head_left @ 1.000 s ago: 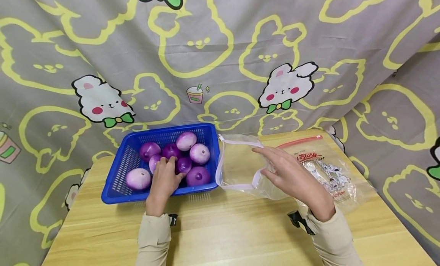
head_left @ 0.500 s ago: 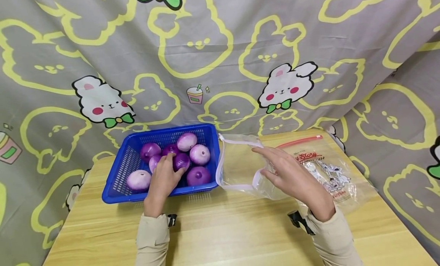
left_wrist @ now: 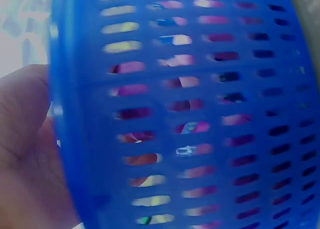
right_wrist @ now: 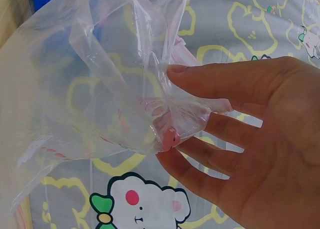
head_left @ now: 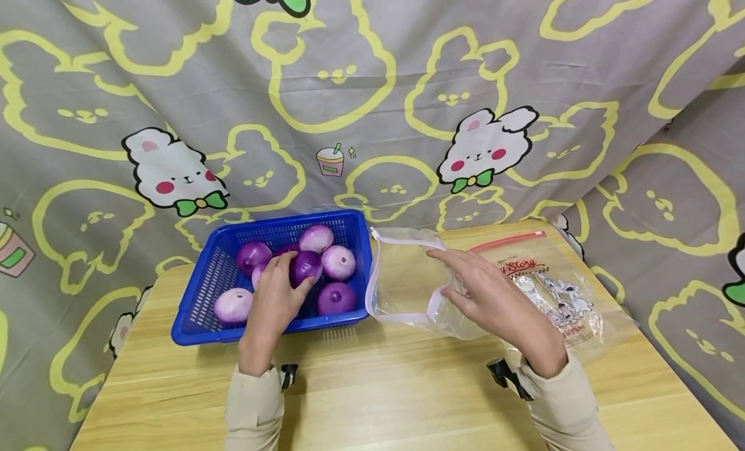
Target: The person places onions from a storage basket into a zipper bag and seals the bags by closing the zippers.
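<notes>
In the head view my left hand [head_left: 273, 298] holds a dark purple onion [head_left: 306, 268] between fingers and thumb, inside a blue plastic basket [head_left: 200, 336]. Other onions, some deep purple and some pale, lie around it, such as a pale onion [head_left: 234, 305] at the left. In the left wrist view the slotted basket wall [left_wrist: 95, 139] hides most of the hand. My right hand [head_left: 489, 299] holds the edge of a clear zip bag [head_left: 401, 318], whose white-rimmed mouth gapes toward the basket. The right wrist view shows the thumb and fingers at the crinkled film.
A second clear bag [head_left: 573, 321] with a red zip and printed figures lies flat at the right, partly behind the right hand. Wooden tabletop [head_left: 396, 393] extends in front of the basket. A grey patterned curtain [head_left: 378, 82] hangs close behind the table.
My left hand has closed round the dark purple onion and raised it slightly from among the others. The right hand and the zip bag have stayed in place.
</notes>
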### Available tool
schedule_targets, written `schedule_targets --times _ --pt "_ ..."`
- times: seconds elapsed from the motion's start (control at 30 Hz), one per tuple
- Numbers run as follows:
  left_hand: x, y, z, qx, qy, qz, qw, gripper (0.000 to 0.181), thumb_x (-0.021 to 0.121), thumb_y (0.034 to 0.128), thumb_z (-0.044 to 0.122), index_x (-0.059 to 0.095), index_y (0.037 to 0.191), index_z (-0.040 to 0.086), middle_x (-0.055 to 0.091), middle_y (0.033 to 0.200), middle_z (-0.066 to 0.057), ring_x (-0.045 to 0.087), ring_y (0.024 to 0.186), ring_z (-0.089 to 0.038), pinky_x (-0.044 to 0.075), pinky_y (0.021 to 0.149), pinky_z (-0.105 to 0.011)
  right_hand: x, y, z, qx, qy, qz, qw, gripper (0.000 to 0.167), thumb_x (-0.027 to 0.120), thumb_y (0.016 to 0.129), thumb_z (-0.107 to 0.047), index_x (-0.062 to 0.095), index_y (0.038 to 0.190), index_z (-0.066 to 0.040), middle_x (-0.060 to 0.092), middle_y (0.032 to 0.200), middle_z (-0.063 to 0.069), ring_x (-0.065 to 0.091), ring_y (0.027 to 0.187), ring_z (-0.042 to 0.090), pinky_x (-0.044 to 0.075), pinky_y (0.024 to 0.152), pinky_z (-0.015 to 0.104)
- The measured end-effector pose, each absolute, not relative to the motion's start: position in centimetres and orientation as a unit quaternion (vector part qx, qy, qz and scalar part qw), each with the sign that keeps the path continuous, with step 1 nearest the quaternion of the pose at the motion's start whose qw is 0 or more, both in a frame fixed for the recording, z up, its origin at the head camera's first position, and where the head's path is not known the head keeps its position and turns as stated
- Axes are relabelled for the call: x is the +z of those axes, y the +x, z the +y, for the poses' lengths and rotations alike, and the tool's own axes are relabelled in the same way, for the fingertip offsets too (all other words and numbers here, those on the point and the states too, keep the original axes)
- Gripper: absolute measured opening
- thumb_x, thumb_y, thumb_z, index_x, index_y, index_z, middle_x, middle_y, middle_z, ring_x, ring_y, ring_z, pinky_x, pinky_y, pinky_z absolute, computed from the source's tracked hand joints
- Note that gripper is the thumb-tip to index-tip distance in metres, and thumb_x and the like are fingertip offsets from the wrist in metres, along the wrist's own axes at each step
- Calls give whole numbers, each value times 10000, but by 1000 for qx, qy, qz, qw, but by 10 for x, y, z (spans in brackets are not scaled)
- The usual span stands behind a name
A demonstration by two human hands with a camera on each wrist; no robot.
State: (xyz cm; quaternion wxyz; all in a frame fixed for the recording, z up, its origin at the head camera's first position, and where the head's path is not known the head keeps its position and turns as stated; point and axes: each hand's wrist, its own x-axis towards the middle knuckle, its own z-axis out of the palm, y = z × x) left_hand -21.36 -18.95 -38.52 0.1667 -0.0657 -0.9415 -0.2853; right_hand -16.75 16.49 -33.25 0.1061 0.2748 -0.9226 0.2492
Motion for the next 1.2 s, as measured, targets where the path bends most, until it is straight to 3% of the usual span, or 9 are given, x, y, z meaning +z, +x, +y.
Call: schedule_targets --times 0.2,0.5,0.87,1.2 --pt "-371 -206 -185 -295 -88 -932 192 587 791 863 230 550 1317 -55 562 1322 -267 533 1230 -413 416 1045 -558 -333 -167 165 248 274 -923 108 593 724 904 -89 493 1450 -102 546 1432 111 514 1305 325 399 1067 534" --pt "-356 -194 -179 -297 -99 -925 215 567 794 859 206 562 1313 -41 578 1311 -250 549 1210 -417 398 1015 -628 -332 -168 165 243 278 -923 112 593 725 904 -101 490 1448 -92 554 1424 114 522 1299 322 392 1067 539" --pt "-341 -180 -166 -311 -152 -905 247 593 816 840 214 563 1331 -2 592 1285 -201 591 1162 -346 494 972 -513 -332 -167 166 254 274 -922 100 593 715 915 -98 481 1459 -111 542 1438 87 518 1302 305 389 1068 547" --pt "-327 -166 -150 -319 -192 -896 243 630 828 828 198 550 1369 35 572 1346 -170 562 1235 -318 473 1014 -493 -331 -167 167 253 272 -922 105 592 701 924 -107 468 1468 -115 537 1444 86 509 1312 306 384 1075 534"
